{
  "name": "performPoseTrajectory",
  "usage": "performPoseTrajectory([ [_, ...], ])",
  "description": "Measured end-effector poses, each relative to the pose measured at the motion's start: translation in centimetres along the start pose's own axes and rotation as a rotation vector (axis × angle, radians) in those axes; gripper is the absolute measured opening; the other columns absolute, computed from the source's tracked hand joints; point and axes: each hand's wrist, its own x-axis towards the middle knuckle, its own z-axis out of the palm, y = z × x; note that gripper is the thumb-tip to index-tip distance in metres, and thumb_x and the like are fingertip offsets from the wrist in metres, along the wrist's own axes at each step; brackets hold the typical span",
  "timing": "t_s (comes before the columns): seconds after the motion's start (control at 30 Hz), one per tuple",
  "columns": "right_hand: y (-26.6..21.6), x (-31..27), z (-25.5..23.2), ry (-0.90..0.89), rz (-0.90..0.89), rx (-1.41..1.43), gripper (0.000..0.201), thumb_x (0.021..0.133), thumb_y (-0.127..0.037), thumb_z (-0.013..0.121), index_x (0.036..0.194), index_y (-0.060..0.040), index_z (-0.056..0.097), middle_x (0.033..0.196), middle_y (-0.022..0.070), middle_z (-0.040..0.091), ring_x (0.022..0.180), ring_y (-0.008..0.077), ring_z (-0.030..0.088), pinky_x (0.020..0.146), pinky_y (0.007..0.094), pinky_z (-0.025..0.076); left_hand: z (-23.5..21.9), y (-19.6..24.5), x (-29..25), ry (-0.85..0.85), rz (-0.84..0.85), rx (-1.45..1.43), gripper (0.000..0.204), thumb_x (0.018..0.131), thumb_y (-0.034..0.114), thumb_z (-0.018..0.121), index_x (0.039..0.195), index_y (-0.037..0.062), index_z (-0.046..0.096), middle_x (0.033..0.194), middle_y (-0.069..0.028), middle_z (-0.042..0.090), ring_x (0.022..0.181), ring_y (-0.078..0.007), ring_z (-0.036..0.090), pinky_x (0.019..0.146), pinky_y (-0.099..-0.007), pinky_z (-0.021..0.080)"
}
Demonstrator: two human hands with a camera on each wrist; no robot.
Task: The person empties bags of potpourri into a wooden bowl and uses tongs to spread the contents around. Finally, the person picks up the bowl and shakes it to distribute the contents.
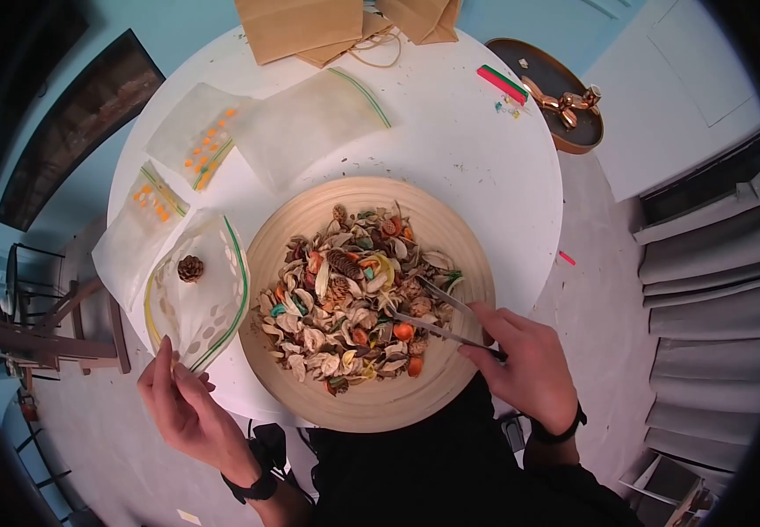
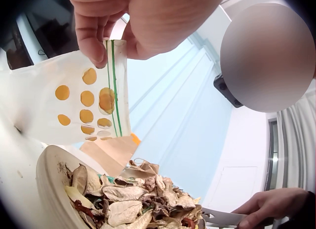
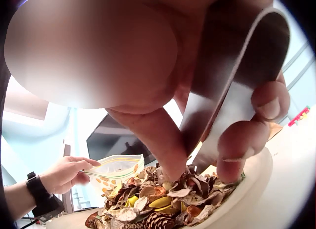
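Observation:
A round wooden plate [image 1: 362,420] is heaped with potpourri [image 1: 336,290] of dried petals, cones and orange pieces. My right hand [image 1: 529,360] holds metal tongs [image 1: 437,329], their tips spread over the right part of the heap. In the right wrist view the thumb and fingers press on the two arms of the tongs [image 3: 227,90]. My left hand [image 1: 188,408] pinches the rim of a dotted zip bag [image 1: 208,307], whose mouth gapes beside the plate; a pine cone [image 1: 190,269] shows in it. The left wrist view shows the fingers at the bag's green zip strip [image 2: 116,90].
Two dotted bags [image 1: 188,132] [image 1: 138,224] and a plain bag [image 1: 309,123] lie behind and left of the plate. Brown paper bags [image 1: 301,26] stand at the back. A red and green item [image 1: 503,83] lies near a side tray with a balloon-dog figure [image 1: 564,104].

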Motion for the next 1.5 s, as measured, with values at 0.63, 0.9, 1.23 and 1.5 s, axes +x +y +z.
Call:
performPoseTrajectory([
  [0.63,-0.2,-0.6,-0.2,0.117,0.015,0.003,0.033,0.082,-0.012,0.079,0.113,-0.0061,0.071,0.073,0.0087,0.061,0.063,0.0285,0.061,0.057,0.0387,0.048,-0.1,0.2,-0.2,0.020,-0.023,-0.038,0.031,0.103,0.006,0.053,0.129,-0.0025,0.065,0.109,-0.0090,0.058,0.077,-0.0099,0.054,0.061,-0.0236,0.047],
  [0.9,-0.8,-0.5,-1.5,0.186,0.058,-0.040,0.033,0.080,-0.011,0.080,0.113,-0.0088,0.072,0.069,0.0072,0.060,0.058,0.0271,0.058,0.055,0.0381,0.046,0.1,0.5,-0.4,0.003,-0.012,-0.073,0.032,0.105,0.008,0.053,0.133,0.0001,0.064,0.109,-0.0048,0.057,0.075,-0.0069,0.052,0.066,-0.0228,0.046],
  [1.23,-3.4,1.2,-2.7,0.230,-0.058,-0.024,0.035,0.078,-0.006,0.080,0.112,-0.0071,0.073,0.068,0.0077,0.060,0.055,0.0252,0.056,0.052,0.0360,0.045,-0.2,0.9,-0.4,-0.009,0.059,-0.031,0.039,0.092,-0.005,0.061,0.130,0.0009,0.067,0.103,-0.0098,0.060,0.079,-0.0141,0.055,0.065,-0.0271,0.046],
  [1.5,-10.3,7.1,-0.5,0.173,-0.576,-0.123,0.031,0.085,-0.015,0.073,0.114,-0.0068,0.068,0.073,0.0039,0.060,0.067,0.0219,0.064,0.055,0.0353,0.050,-0.9,2.1,-0.5,-0.050,0.154,0.017,0.038,0.097,0.000,0.062,0.134,0.0003,0.064,0.105,-0.0068,0.056,0.069,-0.0074,0.055,0.060,-0.0216,0.048],
])
